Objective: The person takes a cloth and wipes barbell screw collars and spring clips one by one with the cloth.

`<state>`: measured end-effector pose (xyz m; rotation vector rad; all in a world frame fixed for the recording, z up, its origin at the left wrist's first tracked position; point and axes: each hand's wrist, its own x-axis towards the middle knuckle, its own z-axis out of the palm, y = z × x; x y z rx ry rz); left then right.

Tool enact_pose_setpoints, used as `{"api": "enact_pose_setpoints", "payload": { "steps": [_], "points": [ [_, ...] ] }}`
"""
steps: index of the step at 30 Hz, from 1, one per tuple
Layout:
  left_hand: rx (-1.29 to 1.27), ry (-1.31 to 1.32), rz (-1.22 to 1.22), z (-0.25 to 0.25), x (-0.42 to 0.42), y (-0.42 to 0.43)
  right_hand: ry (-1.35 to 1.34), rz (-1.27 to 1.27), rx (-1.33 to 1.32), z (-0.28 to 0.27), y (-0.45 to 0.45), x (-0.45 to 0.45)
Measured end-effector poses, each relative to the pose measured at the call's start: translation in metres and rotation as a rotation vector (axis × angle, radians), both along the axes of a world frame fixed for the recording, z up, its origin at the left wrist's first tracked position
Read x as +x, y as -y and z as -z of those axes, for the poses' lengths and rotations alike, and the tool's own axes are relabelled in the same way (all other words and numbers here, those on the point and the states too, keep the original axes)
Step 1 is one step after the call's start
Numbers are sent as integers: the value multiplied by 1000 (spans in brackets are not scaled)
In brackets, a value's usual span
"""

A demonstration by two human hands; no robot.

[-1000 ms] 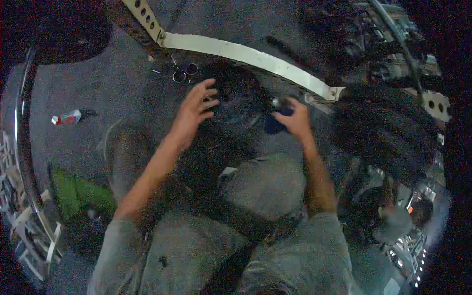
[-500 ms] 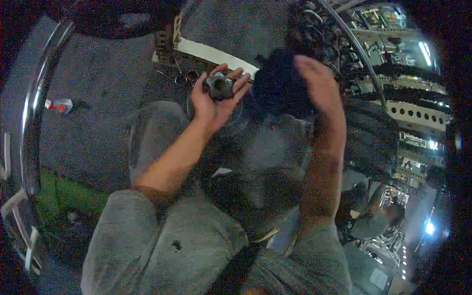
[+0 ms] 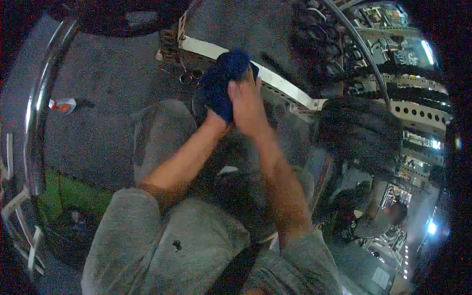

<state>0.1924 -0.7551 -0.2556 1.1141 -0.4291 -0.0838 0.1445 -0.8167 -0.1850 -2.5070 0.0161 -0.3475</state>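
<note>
In front of me a dark blue cloth [image 3: 216, 83] is draped over my left hand [image 3: 219, 122], hiding its palm and fingers. The lobed metal knob with a round hole, seen lying in that palm in the earlier frame, is now out of sight under the cloth. My right hand [image 3: 247, 105], slightly blurred, presses the cloth against the left one from the right side, its fingers bent over the fabric. Both hands meet just above my knees, close to a white metal beam [image 3: 282, 87].
Shiny metal rings [image 3: 187, 77] lie on the dark floor beyond my knee. A chrome tube [image 3: 33, 123] curves along the left. A red-and-white packet [image 3: 64, 105] lies near it. Racks with dark weights [image 3: 314, 34] stand at the right, where another person [image 3: 376, 223] is visible.
My right hand has come leftward with the blue cloth and brought it down over the left hand. The metal knob has become covered. My view has shifted slightly.
</note>
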Motion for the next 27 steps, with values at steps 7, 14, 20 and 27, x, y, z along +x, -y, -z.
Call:
{"api": "enact_pose_setpoints", "payload": {
  "steps": [7, 14, 20, 27],
  "points": [
    [-989, -802, 416, 33, -18, -5, -5, -46, 22, 6, -24, -7],
    [63, -266, -14, -13, -7, -6, 34, -90, -65, 18, 12, 14],
    [-969, -779, 519, 53, -18, -3, -175, -34, -18, 3, -23, -19],
    [63, -749, 173, 13, -20, -20, -48, 7, -50, 25, 9, 10]
  ]
}}
